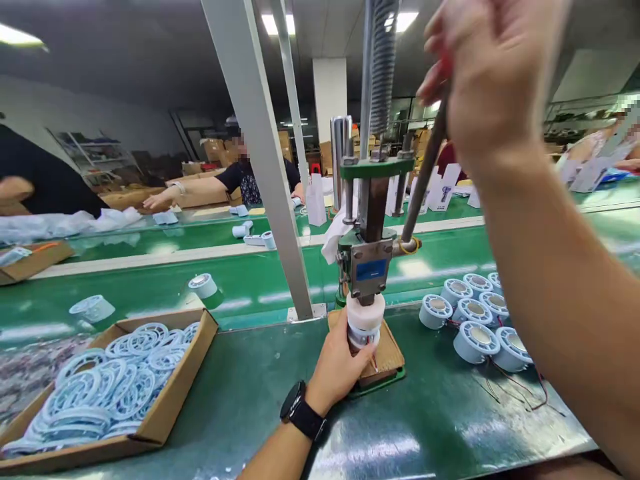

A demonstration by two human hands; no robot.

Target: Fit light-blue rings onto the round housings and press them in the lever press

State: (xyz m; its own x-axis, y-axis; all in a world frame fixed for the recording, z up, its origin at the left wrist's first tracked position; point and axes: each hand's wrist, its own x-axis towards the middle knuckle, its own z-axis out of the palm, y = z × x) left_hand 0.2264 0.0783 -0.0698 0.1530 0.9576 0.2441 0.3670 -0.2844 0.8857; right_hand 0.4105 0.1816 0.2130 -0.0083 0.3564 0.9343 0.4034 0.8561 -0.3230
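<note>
Spool point(365, 325) sits upright on the wooden block point(383, 357) of the little hand press point(370, 263), right under the ram. Going left to right: cardboard box point(200, 353) full of pale blue rings point(107, 387), then the left hand point(337, 367), watch on the wrist, fingers wrapped around the spool's side. Press is just above it. Further right there's a bunch of finished blue spools point(473, 317) with thin wires on the green table point(440, 413). Right hand point(493, 70) is up high, closed tight around the press lever point(425, 177).
</note>
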